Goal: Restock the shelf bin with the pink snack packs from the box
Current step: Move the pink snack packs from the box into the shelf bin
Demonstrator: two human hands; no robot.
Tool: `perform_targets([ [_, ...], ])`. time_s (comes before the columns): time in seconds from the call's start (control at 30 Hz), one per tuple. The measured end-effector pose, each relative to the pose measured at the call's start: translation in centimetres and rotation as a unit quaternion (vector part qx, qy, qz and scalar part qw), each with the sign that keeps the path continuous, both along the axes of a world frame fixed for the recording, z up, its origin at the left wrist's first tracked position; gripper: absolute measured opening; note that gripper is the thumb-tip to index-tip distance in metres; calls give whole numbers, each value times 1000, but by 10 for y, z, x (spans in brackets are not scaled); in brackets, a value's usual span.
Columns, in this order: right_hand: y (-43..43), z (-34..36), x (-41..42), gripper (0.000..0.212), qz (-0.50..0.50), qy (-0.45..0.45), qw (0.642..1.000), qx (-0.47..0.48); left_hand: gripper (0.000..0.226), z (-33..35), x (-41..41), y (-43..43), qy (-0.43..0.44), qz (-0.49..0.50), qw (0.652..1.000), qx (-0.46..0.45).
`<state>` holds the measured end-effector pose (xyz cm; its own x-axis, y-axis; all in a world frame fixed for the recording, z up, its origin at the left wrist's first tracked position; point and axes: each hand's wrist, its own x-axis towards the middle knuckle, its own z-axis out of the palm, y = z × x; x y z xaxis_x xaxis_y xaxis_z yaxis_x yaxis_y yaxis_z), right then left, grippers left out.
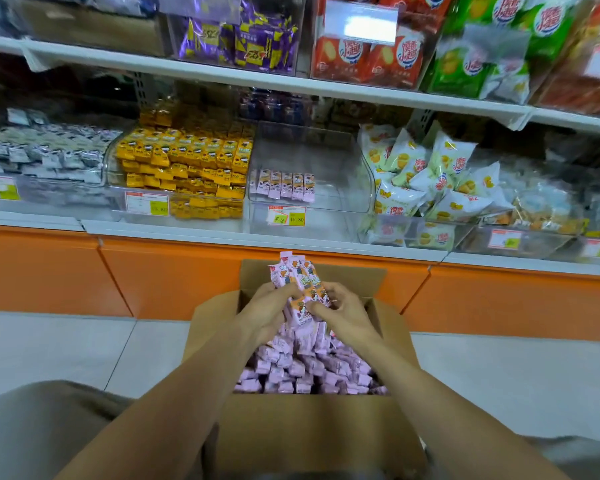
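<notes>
**Both hands on a pink bundle above the box**

Open cardboard box (312, 431) on the tiled floor (66, 348), set against the orange base panel (174, 275) of the shelving. Flaps folded outward. Inside, loose pink snack packs (309, 370) lie heaped, filling most of the box.

Left hand (269, 308) and right hand (349, 313) meet over the far half of the box. Both grasp one bundle of pink packs (298, 277), held upright and fanned, tops leaning slightly left and standing well above the heap. The left hand's fingers curl round the bundle's left side. The right hand pinches its lower right edge, thumb in front. The bundle's lower end is hidden between the hands, so whether it touches the heap cannot be told.

Clear shelf bin (343, 192) sits on the lowest shelf, straight beyond the box. It holds a short row of pink packs (286, 184), upright at the front left. Price label (287, 215) on the bin front, just below that row.

Neighbours: yellow packs (187, 157) in the bin just left, stacked high. White-and-green bags (430, 174) piled just right. Grey packs (42, 147) further left. The shelf above carries purple packs (236, 39), red bags (368, 53) and green bags (499, 39). Edges of the view are blurred, and print on the packs is not readable.
</notes>
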<state>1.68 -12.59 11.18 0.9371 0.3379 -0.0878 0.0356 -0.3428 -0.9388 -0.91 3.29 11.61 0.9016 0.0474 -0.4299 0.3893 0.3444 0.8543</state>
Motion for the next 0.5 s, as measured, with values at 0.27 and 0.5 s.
perform_targets([
  [0.27,11,57,42,47,-113,-58,992,1,21,48,29,18,-79,44,991,94],
  [0.5,44,136,149,26,-152,-195,954,-169,17,110,81,59,-244,87,954,149],
])
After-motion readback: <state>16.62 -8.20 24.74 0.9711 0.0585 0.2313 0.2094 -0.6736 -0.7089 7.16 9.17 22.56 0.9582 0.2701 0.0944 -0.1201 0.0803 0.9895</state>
